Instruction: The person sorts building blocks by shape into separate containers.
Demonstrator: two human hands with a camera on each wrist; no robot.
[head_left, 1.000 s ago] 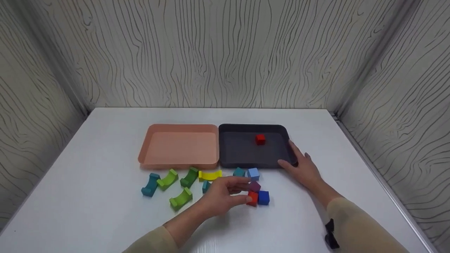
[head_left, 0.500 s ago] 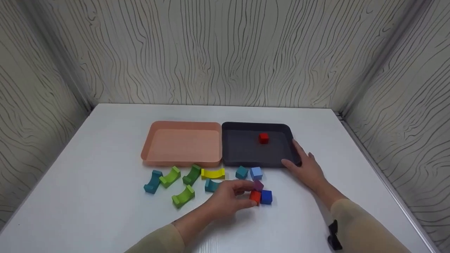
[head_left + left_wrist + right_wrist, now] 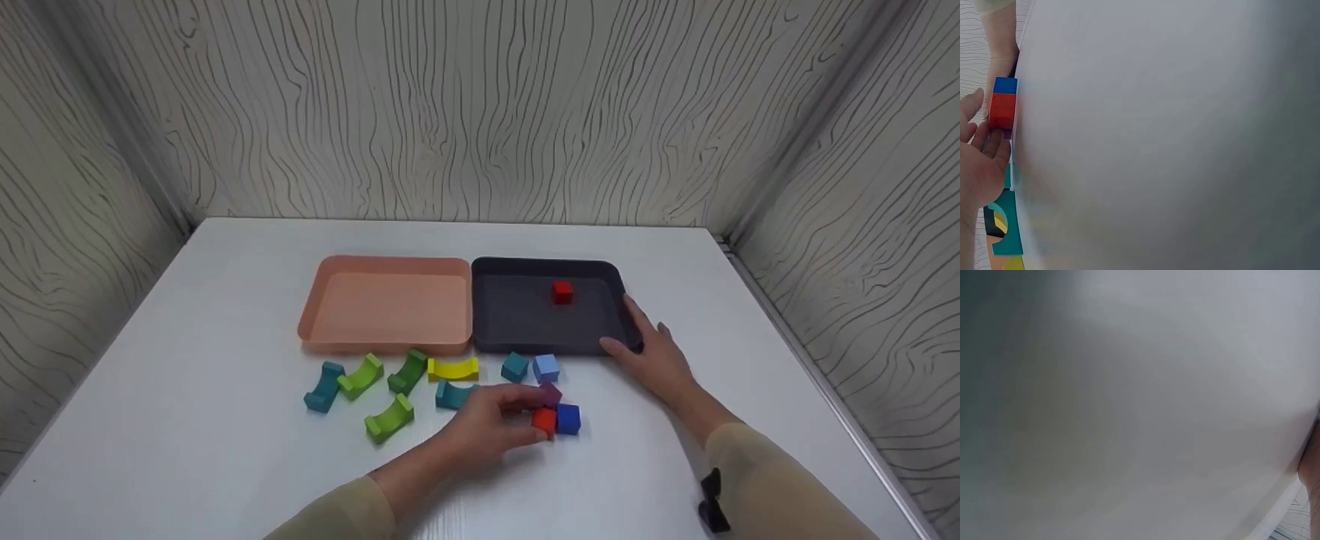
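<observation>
My left hand (image 3: 487, 420) is low at the near cluster of blocks, thumb and fingers spread apart. In the head view its thumb overlaps the red block (image 3: 544, 421), with fingertips by the purple block (image 3: 550, 394); a blue cube (image 3: 568, 419) sits right beside. The left wrist view has its fingertips just at the red block (image 3: 1003, 111), whose near face is uncovered. My right hand (image 3: 654, 363) rests with extended thumb and fingers at the near right corner of the dark tray (image 3: 517, 346). A red cube (image 3: 562, 292) lies inside that tray.
A pink tray (image 3: 390, 346) adjoins the dark one on its left. Teal (image 3: 514, 367) and light blue (image 3: 546, 367) cubes lie before the dark tray. Several arched blocks, including a yellow one (image 3: 453, 370) and a dark green one (image 3: 408, 372), lie before the pink tray.
The left hand has moved slightly right and in closer around the red block. The right hand stays at the tray's corner. The head view has shifted a little.
</observation>
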